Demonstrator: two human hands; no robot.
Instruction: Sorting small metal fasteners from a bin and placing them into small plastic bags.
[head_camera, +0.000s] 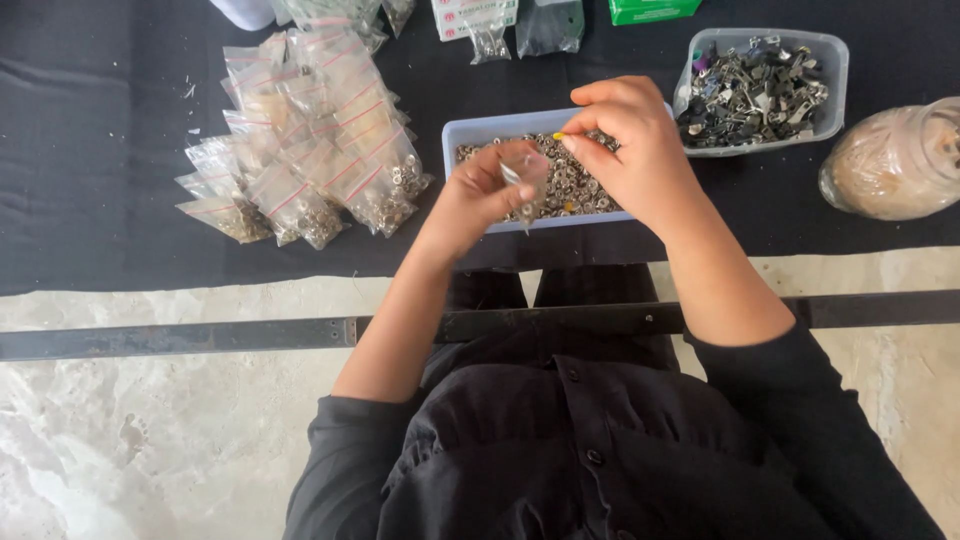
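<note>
Left hand (487, 190) pinches a small clear bag (527, 178) over the near edge of the blue tray (462, 131) of small metal rings on the black bench (100, 150). Right hand (630, 150) hovers just above the tray, fingers (590, 125) pressed together on something tiny and yellow-tipped; cannot tell what.

Judgement: bag is light, thin, limp and slick, so best pinched at the top rim beside the opening, keeping the mouth up. Rings are hard, tiny, likely to roll and scatter.

Filled bags (300, 140) lie in a pile left of the tray; a tub of dark metal parts (760, 90) stands right.
</note>
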